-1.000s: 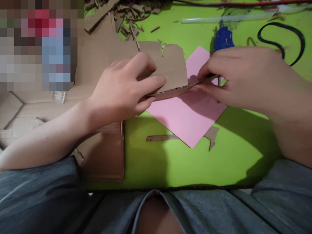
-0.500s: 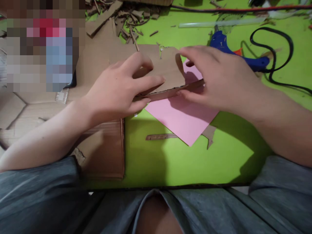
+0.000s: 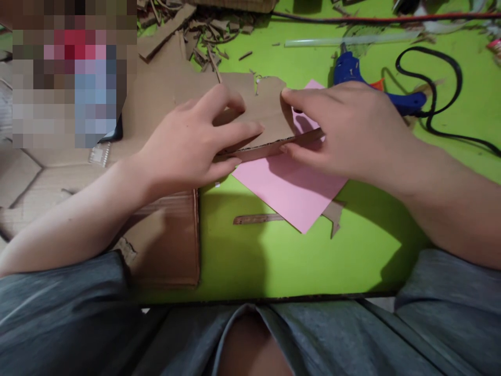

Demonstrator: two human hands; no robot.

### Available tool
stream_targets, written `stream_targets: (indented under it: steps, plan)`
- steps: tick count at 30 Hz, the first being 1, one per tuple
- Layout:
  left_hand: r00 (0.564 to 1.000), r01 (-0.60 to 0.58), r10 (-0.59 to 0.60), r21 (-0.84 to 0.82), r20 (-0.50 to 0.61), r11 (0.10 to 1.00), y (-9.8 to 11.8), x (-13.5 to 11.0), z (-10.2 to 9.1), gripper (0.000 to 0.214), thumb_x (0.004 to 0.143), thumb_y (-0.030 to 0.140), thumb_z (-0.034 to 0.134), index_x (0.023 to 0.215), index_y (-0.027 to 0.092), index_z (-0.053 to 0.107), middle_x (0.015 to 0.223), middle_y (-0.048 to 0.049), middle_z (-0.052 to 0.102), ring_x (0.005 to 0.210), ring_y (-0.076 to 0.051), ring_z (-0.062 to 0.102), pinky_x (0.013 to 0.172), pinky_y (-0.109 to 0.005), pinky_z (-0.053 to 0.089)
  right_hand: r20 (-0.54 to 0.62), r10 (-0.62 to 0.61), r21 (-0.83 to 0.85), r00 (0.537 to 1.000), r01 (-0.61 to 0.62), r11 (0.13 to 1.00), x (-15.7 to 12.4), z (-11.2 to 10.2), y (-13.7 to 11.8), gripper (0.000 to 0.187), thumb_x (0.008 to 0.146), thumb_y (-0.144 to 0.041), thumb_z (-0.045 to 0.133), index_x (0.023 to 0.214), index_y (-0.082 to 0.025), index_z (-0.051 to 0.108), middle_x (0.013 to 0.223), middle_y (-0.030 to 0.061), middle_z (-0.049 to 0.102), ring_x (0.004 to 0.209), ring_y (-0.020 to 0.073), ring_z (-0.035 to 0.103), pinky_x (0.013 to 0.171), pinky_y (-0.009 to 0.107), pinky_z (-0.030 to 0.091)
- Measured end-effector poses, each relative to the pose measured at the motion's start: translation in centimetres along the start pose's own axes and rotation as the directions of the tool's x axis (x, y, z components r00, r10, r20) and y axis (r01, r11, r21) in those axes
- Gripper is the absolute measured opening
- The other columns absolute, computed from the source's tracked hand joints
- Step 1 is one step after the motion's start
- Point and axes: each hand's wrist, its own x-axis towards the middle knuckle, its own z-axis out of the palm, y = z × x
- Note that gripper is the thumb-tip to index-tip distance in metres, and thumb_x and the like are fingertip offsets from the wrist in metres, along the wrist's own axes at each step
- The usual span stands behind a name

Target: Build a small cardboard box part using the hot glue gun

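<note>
A flat brown piece of cardboard (image 3: 270, 107) with a cut edge lies under both hands. A narrow cardboard strip (image 3: 270, 151) runs along its near edge and sticks out to the right. My left hand (image 3: 191, 136) grips the cardboard, its fingers on top and the thumb against the strip. My right hand (image 3: 344, 128) is closed on the strip's right part, the thumb on the near side and a fingertip at the cardboard's right edge. Some of its fingers are hidden. Beneath lies a square of pink paper (image 3: 301, 193), partly covered.
Behind my right hand lies a blue glue gun (image 3: 346, 68) with a black cord (image 3: 457, 78). A clear glue stick (image 3: 313, 42) is beyond it. Cardboard scraps (image 3: 215, 36) pile at the back. A large cardboard sheet (image 3: 168, 250) covers the left of the green table (image 3: 313, 266).
My right hand has shifted slightly left along the strip, and its fingertip now meets the cardboard's right edge. The left hand holds its place.
</note>
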Motion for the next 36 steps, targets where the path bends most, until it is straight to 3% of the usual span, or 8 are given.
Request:
stream_targets:
  steps: [5,10,15,19,23,27,32,36]
  plan:
    - [0.977,0.110,-0.097,-0.060,0.190,0.992,-0.1,0.2,-1.5,0.066,0.112,0.056,0.060,0.175,0.039,0.063,0.180,-0.0117,0.055,0.152,-0.044,0.069,0.120,-0.062,0.067,-0.073,-0.060,0.005,0.996,0.060,0.998,-0.2,0.7,0.7,0.076,0.109,-0.052,0.063,0.174,-0.013,0.063,0.148,0.0162,0.086,0.126,0.0443,0.085,0.113,0.065,0.068]
    - [0.994,-0.029,0.052,-0.219,0.100,0.975,-3.0,0.0,-2.5,0.078,0.109,0.059,0.057,0.179,0.026,0.057,0.182,-0.0145,0.057,0.164,-0.042,0.060,0.142,-0.065,0.053,-0.062,-0.101,-0.001,0.993,0.101,0.995,0.2,0.5,1.6,0.074,0.108,-0.057,0.066,0.173,-0.022,0.064,0.150,0.0138,0.087,0.131,0.0466,0.084,0.118,0.070,0.066]
    - [0.994,0.111,-0.103,-0.441,0.042,0.891,-4.0,0.4,-2.7,0.061,0.110,0.060,0.058,0.159,0.027,0.074,0.161,-0.0126,0.076,0.139,-0.038,0.074,0.122,-0.064,0.068,-0.071,-0.182,0.020,0.981,0.184,0.983,1.2,0.7,3.1,0.074,0.107,-0.061,0.067,0.172,-0.025,0.065,0.150,0.0142,0.086,0.138,0.0471,0.083,0.126,0.074,0.060]
    - [0.952,0.282,-0.292,-0.622,0.089,0.731,-3.5,0.8,-2.1,0.057,0.107,0.067,0.070,0.149,0.029,0.076,0.154,-0.0097,0.079,0.114,-0.032,0.081,0.102,-0.061,0.071,-0.096,-0.235,0.078,0.967,0.242,0.967,1.8,1.2,4.6,0.071,0.103,-0.062,0.075,0.168,-0.035,0.066,0.146,0.0106,0.088,0.132,0.0495,0.084,0.125,0.080,0.058]
    - [0.946,0.308,-0.286,-0.688,0.150,0.658,-3.7,0.6,-1.0,0.060,0.109,0.067,0.073,0.151,0.025,0.072,0.156,-0.0110,0.079,0.104,-0.026,0.078,0.092,-0.055,0.070,-0.103,-0.267,0.202,0.958,0.283,0.938,2.1,1.5,5.7,0.066,0.103,-0.057,0.078,0.166,-0.041,0.068,0.158,0.0066,0.083,0.146,0.0494,0.078,0.132,0.079,0.051]
    - [0.976,0.209,-0.196,-0.678,0.098,0.704,-3.5,0.1,-1.0,0.059,0.110,0.064,0.072,0.155,0.026,0.071,0.157,-0.0091,0.081,0.112,-0.026,0.078,0.102,-0.052,0.073,-0.124,-0.333,0.258,0.935,0.354,0.899,2.5,2.1,6.8,0.070,0.108,-0.064,0.072,0.175,-0.046,0.063,0.175,0.0027,0.072,0.165,0.0480,0.066,0.137,0.081,0.047]
    - [0.993,0.082,-0.032,-0.463,0.115,0.883,-1.4,-0.3,-2.4,0.055,0.120,0.048,0.054,0.170,0.030,0.066,0.169,-0.0034,0.076,0.145,-0.027,0.077,0.127,-0.047,0.069,-0.163,-0.366,0.286,0.916,0.398,0.872,3.0,3.2,8.0,0.071,0.111,-0.061,0.072,0.180,-0.054,0.055,0.184,-0.0050,0.062,0.181,0.0429,0.047,0.149,0.080,0.031]
    - [0.992,0.042,0.002,-0.340,0.128,0.939,0.2,-1.4,-2.6,0.047,0.121,0.043,0.052,0.161,0.035,0.075,0.178,0.0021,0.070,0.157,-0.031,0.075,0.138,-0.054,0.064,-0.269,-0.269,0.281,0.925,0.342,0.897,2.5,2.7,7.2,0.083,0.107,-0.062,0.083,0.182,-0.049,0.052,0.191,-0.0012,0.054,0.183,0.0448,0.042,0.154,0.073,0.023]
